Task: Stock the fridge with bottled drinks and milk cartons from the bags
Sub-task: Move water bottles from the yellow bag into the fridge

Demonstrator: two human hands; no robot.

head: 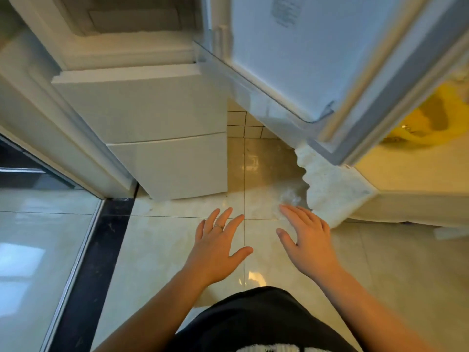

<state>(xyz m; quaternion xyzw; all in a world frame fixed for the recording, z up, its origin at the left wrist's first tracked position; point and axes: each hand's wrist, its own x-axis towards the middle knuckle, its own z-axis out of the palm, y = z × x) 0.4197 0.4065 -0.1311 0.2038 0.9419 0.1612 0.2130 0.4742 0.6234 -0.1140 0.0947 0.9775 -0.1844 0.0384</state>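
1. Dark clothing [253,323] fills the bottom edge, and two bare forearms reach forward over the tiled floor [157,250].
2. Far left, a glass sliding door [38,250] runs beside a black threshold strip [101,250].
3. Left of centre stands the white fridge [157,128], lower drawers closed, upper compartment open.
4. Above the floor hovers the left hand [218,247], fingers spread apart and empty, a ring on one.
5. Beside it the right hand [307,237] is flat with its fingers straight and empty, the tips at some crumpled clear plastic [290,198]; I cannot tell whether they touch it.
6. Upper right, the fridge door [317,59] is swung open above a speckled stone corner [335,184].
7. Far right is a blurred yellow shape [431,115].
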